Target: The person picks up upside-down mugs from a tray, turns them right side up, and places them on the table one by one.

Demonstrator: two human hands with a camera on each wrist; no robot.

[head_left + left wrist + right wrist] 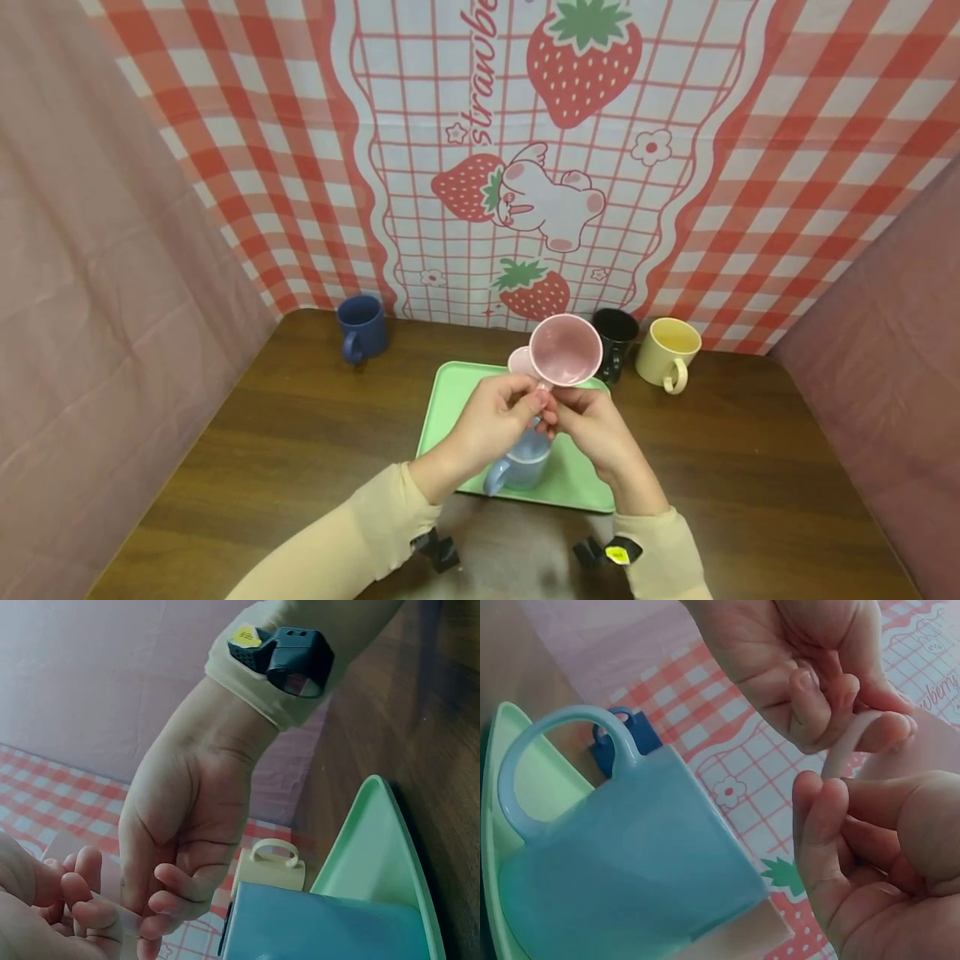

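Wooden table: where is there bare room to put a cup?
Bare table: left of the tray, in front of the dark blue mug; and right of the tray, in front of the yellow mug. Crowded: back right, where the black mug stands near the yellow one, and mid-tray, where the left hand and right hand hold a pink mug near the light blue mug.

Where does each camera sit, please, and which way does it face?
Head: worn on the head, facing forward and down; shows cream sleeves, the left hand and right hand holding a pink mug.
Left wrist: worn there, facing across toward the right hand; part of the left hand shows lower left, a yellow mug beyond.
Right wrist: worn there, facing across toward the left hand; the right hand shows lower right, a dark blue mug beyond.
Shared by both wrist views: light blue mug, green tray.
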